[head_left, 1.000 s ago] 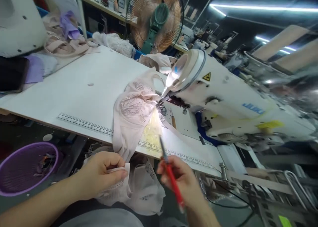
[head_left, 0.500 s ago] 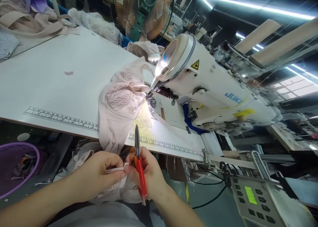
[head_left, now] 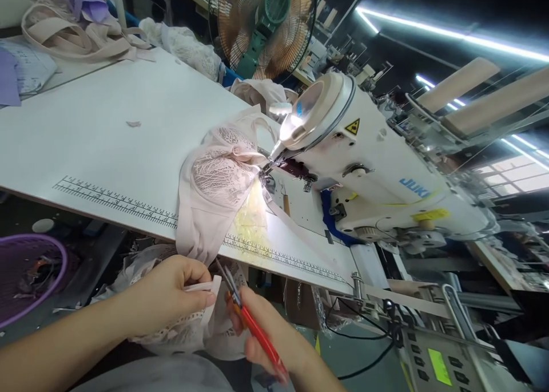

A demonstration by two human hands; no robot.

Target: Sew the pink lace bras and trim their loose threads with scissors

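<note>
My left hand (head_left: pixel 182 292) pinches the end of a pale elastic strip (head_left: pixel 212 301) between thumb and fingers, below the table edge. My right hand (head_left: pixel 266 329) is closed on scissors (head_left: pixel 259 332) with red handles. Their blades point up and left, slightly parted, just right of the strip's end. A pale pink bra (head_left: pixel 218 177) with lace cups lies on the table, its far edge at the needle area of the sewing machine (head_left: pixel 369 146). One wing of it hangs over the front edge near my left hand. More lace garment pieces (head_left: pixel 184 329) rest in my lap.
The white table (head_left: pixel 107 151) has a printed ruler (head_left: pixel 115 200) along its front. A fan (head_left: pixel 261 26) stands behind, near heaped straps (head_left: pixel 77 31). A purple basket (head_left: pixel 62 254) sits lower left. A control panel (head_left: pixel 437 363) is at lower right.
My right hand has let go of the strip's end and moved right and down. The scissors have tilted, their blades now beside the strip. My left hand keeps its pinch; the view has shifted slightly.
</note>
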